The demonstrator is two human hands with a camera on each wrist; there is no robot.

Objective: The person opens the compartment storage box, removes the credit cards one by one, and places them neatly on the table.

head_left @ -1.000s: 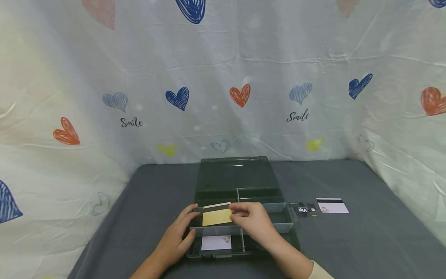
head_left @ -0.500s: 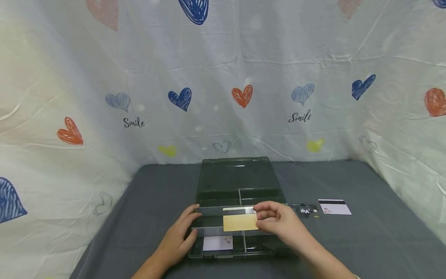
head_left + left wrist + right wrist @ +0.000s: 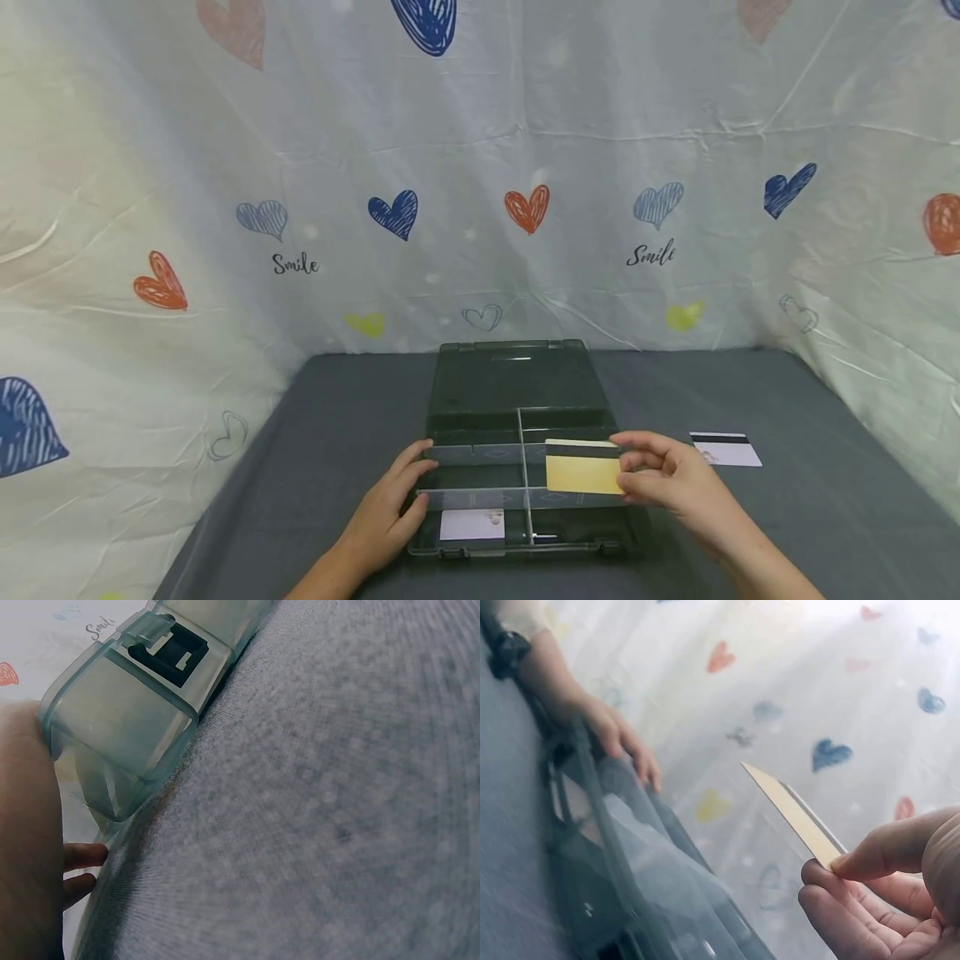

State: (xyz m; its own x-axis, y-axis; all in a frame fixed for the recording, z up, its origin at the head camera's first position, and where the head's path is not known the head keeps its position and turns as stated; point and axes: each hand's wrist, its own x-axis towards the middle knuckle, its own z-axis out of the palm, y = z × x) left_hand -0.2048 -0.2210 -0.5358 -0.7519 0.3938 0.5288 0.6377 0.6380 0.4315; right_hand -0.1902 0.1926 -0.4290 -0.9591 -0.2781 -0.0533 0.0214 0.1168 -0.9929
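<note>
My right hand point(image 3: 671, 475) pinches a gold card point(image 3: 583, 475) with a dark stripe by its right edge, raised over the right part of an open dark-green compartment box point(image 3: 477, 477). In the right wrist view the gold card point(image 3: 799, 821) is seen nearly edge-on, between thumb and fingers. My left hand point(image 3: 382, 508) rests on the box's left rim, its fingers laid over the edge. A white card point(image 3: 472, 525) lies in the box's front left compartment. The left wrist view shows the box's outer corner point(image 3: 124, 712) and front latch point(image 3: 176, 652).
Another white card point(image 3: 726, 450) with a black stripe lies on the grey cloth point(image 3: 787, 400) right of the box. The box lid point(image 3: 517, 375) is laid back toward a hanging sheet point(image 3: 450, 125) printed with hearts. Clear dividers split the box into several compartments.
The right hand has carried the gold card from the box's left side to its right side. The dark VIP card is now hidden behind that hand. The left hand stays on the rim.
</note>
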